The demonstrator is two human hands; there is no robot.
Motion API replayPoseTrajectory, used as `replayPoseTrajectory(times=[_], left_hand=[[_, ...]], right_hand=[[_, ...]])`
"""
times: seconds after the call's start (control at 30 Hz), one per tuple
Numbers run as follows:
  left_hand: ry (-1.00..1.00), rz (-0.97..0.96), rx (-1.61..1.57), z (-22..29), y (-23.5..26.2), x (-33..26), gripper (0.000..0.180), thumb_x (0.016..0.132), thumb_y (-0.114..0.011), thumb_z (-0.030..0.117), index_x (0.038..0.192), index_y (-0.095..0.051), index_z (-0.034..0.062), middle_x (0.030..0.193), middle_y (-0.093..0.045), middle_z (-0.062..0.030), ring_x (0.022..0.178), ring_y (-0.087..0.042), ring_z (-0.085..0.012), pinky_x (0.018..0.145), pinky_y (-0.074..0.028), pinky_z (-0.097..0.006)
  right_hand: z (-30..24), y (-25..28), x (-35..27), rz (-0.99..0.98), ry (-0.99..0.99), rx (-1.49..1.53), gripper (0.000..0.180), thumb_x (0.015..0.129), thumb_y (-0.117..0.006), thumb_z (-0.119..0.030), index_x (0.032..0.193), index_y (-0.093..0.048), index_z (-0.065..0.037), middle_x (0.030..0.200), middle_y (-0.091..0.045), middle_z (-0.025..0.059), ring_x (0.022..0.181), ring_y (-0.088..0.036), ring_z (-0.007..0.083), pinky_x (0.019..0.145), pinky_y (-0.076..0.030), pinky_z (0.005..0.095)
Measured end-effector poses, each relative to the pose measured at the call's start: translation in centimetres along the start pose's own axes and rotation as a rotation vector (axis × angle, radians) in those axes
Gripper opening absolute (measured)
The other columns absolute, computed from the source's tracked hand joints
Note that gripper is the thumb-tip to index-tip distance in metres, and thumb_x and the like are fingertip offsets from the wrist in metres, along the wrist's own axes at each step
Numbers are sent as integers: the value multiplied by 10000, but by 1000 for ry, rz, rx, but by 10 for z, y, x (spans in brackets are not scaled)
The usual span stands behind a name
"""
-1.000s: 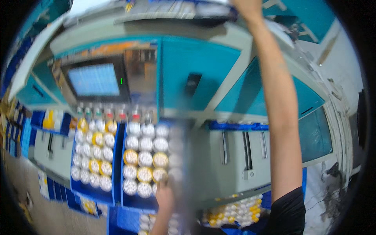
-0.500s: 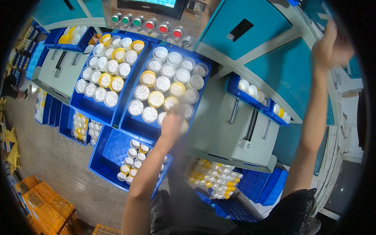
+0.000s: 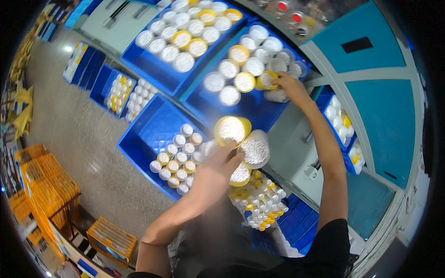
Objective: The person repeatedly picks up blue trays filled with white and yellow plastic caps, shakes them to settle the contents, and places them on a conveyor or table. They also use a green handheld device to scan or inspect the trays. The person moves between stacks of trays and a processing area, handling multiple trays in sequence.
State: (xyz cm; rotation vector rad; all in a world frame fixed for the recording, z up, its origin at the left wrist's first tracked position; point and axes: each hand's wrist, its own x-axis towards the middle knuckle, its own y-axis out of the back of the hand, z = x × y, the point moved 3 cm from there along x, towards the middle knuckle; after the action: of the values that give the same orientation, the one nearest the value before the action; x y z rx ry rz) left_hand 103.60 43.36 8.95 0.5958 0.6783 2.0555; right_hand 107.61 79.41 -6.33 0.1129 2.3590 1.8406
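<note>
My left hand (image 3: 215, 173), slightly blurred, is closed around a cluster of cups filled with small white pellets. Among them are a yellow cup (image 3: 247, 126), a white translucent cup (image 3: 264, 160) and another yellow-walled one lower down. They hang in the air between the upper right blue tray (image 3: 250, 109) and my body. Over that tray's right side, my right hand (image 3: 290, 88) has its fingers on a yellow cup (image 3: 260, 82) standing among several white and yellow pellet-filled cups. How firmly the fingertips grip the cup's far side is hidden.
Left of that tray lies another blue tray (image 3: 132, 58) of filled cups. A lower blue tray (image 3: 143, 127) holds smaller-looking cups. Teal machine panels (image 3: 380, 120) and a grey-green machine bed (image 3: 296, 162) flank the right. Orange crates (image 3: 111, 238) stand on the floor at left.
My left hand has come back from the right tray with several cups in it, baring tray floor. My right hand has moved from the far right onto a cup there. The view has turned.
</note>
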Motion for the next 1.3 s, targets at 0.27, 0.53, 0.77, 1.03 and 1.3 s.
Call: replayPoseTrajectory(times=[0.27, 0.53, 0.77, 1.03, 1.3], left_hand=[[370, 45, 144, -149, 70, -114, 246, 725, -732, -32, 964, -742, 25, 1043, -698, -189, 910, -696, -319, 781, -572, -364], [297, -82, 316, -395, 61, -199, 192, 754, -634, 9, 925, -722, 10, 1036, -687, -201, 906, -677, -355, 781, -553, -410], [241, -414, 400, -481, 5, -268, 235, 794, -605, 76, 1001, -707, 31, 1058, -627, -182, 938, -657, -359, 755, -581, -414], [263, -450, 394, -490, -14, -271, 155, 783, -598, 63, 888, -707, 32, 1020, -614, -177, 940, -657, -335, 722, -591, -396], [386, -506, 356, -459, 21, -246, 169, 811, -627, 85, 959, -705, 61, 1046, -651, -158, 781, -684, -317, 691, -582, -406]], right_hand=[[-72, 57, -15, 158, -84, -76, 281, 786, -599, -8, 1038, -717, -53, 1195, -665, 128, 915, -687, 320, 821, -541, 368], [-295, 126, -79, 2, -207, -133, 321, 818, -631, 93, 1045, -753, -98, 1252, -640, 180, 1086, -660, 297, 931, -542, 368], [-402, -69, -11, -311, -103, 397, 367, 772, -534, 105, 1040, -733, -47, 1303, -597, 206, 1088, -645, 336, 921, -536, 359], [-460, -319, 102, -96, -79, 212, 309, 873, -536, -91, 1147, -679, -110, 1363, -561, 155, 989, -673, 321, 834, -554, 425], [-463, -344, 99, -287, -80, 163, 287, 912, -530, -116, 1162, -665, -80, 1361, -544, 211, 792, -707, 336, 718, -582, 418]])
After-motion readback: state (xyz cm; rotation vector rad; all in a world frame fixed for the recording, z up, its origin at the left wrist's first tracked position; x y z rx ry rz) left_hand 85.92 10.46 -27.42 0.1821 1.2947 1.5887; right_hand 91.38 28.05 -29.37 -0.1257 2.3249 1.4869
